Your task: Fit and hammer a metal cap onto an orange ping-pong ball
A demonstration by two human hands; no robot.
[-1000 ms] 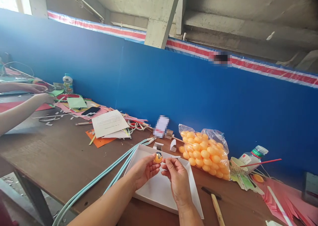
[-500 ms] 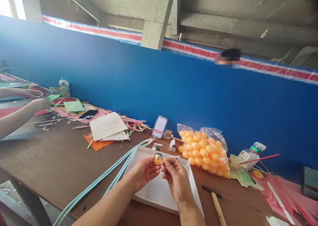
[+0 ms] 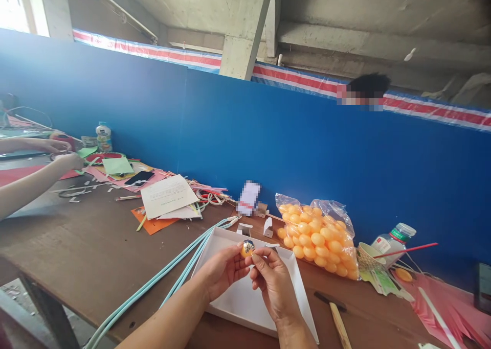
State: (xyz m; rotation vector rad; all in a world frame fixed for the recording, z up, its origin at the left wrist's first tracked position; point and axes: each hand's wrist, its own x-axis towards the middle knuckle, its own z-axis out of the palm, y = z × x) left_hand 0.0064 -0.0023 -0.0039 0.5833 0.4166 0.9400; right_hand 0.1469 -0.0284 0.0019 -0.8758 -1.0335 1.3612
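- The left hand (image 3: 226,270) is pinching the orange ball (image 3: 246,252) above the white tray (image 3: 245,305)
- The right hand (image 3: 275,282) has thumb and forefinger together near the ball; whether something is between them, I cannot tell

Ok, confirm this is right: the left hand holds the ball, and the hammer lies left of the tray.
Wrong on the hammer: it lies right of the tray, as the head view shows. The left hand does hold the ball.

Left of the cords (image 3: 169,265) the tabletop (image 3: 92,257) leaves room; rightward, a ball bag (image 3: 318,239) and hammer (image 3: 337,321) obstruct.
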